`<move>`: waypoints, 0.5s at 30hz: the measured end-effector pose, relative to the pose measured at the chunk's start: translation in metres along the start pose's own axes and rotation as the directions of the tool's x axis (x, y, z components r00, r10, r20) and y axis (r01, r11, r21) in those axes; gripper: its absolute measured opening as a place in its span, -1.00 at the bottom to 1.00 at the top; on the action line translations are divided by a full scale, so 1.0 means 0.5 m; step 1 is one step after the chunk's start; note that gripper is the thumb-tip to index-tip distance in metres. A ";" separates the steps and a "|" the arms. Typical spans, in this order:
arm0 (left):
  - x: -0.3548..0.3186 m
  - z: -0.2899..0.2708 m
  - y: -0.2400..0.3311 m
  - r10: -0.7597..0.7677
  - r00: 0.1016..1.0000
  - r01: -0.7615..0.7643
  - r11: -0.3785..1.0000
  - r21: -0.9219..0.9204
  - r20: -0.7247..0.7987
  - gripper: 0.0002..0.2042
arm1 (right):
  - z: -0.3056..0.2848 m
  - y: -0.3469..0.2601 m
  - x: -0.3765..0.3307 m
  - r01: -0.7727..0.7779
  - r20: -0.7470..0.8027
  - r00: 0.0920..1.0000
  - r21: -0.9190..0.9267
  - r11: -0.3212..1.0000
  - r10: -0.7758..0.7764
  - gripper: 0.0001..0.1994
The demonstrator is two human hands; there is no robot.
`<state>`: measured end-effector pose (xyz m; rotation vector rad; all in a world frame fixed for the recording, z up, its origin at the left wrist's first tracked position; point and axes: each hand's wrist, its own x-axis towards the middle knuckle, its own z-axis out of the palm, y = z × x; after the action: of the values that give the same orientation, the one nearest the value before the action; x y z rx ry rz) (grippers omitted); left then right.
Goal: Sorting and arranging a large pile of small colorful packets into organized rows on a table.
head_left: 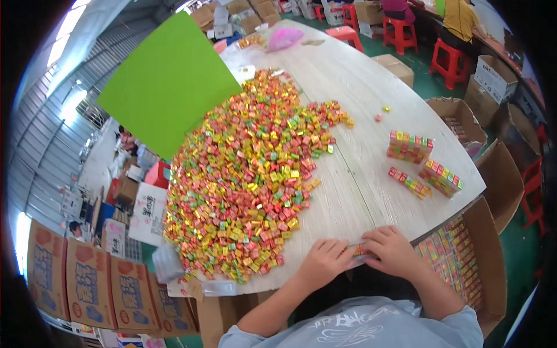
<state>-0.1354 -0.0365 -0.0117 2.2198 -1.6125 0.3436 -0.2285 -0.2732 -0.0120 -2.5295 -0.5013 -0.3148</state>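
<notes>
At the near edge of the table, my left hand (322, 264) and my right hand (391, 249) are closed on a small see-through plastic pack (358, 250) between them. A few orange-red wrapped candies show inside it; the fingers hide the rest. Left of my hands spreads a large heap of small wrapped candies (243, 185) in red, yellow, orange and green. Beyond my right hand stand a block of stacked candies (409, 147) and a second such block (441, 178). A single row of candies (409, 183) lies beside them.
A carton of packed candy rows (455, 255) stands right of the table (325, 64). A green board (171, 87) rises behind the heap. Plastic sleeves (220, 287) lie at the near left edge, by brown cartons (84, 284). Two people sit far right near red stools (400, 35).
</notes>
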 end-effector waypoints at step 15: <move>0.013 -0.012 0.009 -0.133 0.988 0.143 0.981 -0.131 0.081 -0.53 | 0.034 0.020 -0.006 0.041 -0.089 0.996 0.128 0.991 -0.029 -0.63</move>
<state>-0.1374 -0.0404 -0.0030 2.2470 -1.4598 0.1123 -0.2249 -0.2724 -0.0317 -2.3724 -0.5156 -0.3914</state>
